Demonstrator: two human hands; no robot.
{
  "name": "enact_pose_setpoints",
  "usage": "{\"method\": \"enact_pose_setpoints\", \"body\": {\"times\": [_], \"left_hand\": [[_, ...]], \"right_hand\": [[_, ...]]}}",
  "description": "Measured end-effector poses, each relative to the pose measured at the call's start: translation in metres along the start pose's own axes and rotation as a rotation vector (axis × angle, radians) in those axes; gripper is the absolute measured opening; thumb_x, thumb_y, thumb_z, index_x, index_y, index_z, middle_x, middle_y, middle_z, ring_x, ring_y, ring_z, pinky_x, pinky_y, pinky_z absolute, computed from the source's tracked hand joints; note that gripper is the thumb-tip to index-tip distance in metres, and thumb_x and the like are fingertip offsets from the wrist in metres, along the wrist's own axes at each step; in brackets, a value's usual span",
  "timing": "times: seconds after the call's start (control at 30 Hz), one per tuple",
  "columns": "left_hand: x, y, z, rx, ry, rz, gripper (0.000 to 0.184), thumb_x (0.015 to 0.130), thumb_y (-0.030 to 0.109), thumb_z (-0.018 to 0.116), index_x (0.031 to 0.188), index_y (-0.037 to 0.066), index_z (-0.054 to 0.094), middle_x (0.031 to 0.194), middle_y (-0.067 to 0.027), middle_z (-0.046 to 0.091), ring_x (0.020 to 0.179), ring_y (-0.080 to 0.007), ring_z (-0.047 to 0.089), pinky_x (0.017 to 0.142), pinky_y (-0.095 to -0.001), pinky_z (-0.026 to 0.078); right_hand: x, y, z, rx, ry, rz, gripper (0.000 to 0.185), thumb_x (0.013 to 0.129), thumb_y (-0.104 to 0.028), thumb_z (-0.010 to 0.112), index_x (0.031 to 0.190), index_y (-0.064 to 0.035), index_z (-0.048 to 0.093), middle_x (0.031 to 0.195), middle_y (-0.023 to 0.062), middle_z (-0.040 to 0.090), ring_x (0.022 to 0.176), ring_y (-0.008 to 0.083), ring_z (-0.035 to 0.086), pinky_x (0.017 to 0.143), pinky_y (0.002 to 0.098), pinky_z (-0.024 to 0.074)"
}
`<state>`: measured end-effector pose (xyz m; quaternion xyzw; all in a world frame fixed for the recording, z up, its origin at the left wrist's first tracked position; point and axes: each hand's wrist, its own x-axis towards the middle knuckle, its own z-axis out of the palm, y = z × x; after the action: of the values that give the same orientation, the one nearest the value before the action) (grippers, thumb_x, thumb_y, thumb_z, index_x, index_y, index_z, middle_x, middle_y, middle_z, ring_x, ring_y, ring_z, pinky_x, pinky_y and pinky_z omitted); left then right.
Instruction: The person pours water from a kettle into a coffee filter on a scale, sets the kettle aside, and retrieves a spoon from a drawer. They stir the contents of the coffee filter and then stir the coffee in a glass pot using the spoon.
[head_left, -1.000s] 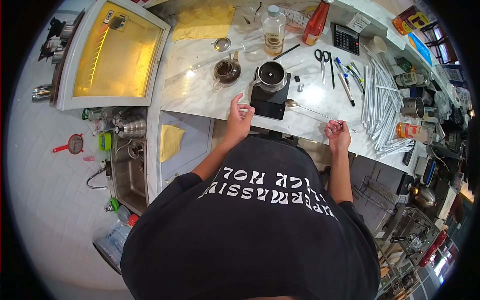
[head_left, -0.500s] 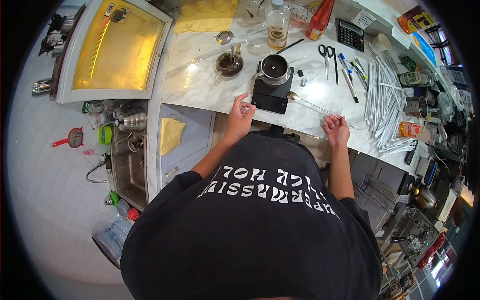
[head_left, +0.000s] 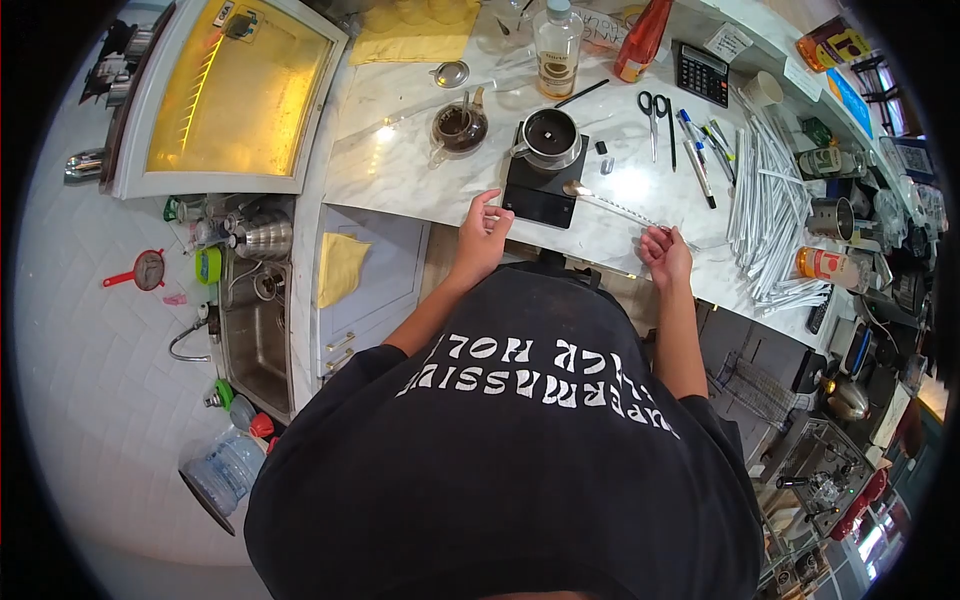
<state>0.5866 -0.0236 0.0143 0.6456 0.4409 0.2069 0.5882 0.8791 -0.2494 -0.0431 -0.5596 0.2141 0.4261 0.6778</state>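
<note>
A long bar spoon (head_left: 620, 208) with a twisted handle is in my right hand (head_left: 665, 256), its bowl pointing left over the front of the black scale (head_left: 538, 206). The fingers of that hand are curled round the handle's end. My left hand (head_left: 484, 232) is beside the scale's front left corner, fingers apart and slightly bent, holding nothing. On the scale stands a metal cup (head_left: 566, 162) filled with dark liquid. To its left, a glass teapot (head_left: 462, 130) contains dark liquid and a spoon-like utensil.
Scissors (head_left: 654, 122), pens (head_left: 698, 160) and a heap of wrapped straws (head_left: 762, 205) lie to the right. A clear bottle (head_left: 556, 55), a red bottle (head_left: 643, 40) and a calculator (head_left: 702, 72) stand behind. At left are an open fridge door (head_left: 235, 100) and a sink (head_left: 262, 345).
My right hand has shifted slightly left with the bar spoon, bringing the bowl nearer the scale. My left hand has hardly moved.
</note>
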Motion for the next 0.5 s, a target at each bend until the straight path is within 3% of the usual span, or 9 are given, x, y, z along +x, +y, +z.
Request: {"method": "enact_pose_setpoints", "body": {"times": [0.5], "left_hand": [[0.001,0.002,0.001,0.013,0.010,0.005,0.043,0.100,0.021,0.068,0.138,0.004,0.058,0.105,-0.0077,0.069,0.088,-0.0137,0.063,0.080,-0.0314,0.053]], "right_hand": [[0.016,0.001,0.007,0.137,0.171,0.125,0.024,0.110,-0.023,0.048,0.115,-0.0023,0.058,0.103,0.0113,0.073,0.086,0.0234,0.073,0.061,0.0268,0.0589]]}}
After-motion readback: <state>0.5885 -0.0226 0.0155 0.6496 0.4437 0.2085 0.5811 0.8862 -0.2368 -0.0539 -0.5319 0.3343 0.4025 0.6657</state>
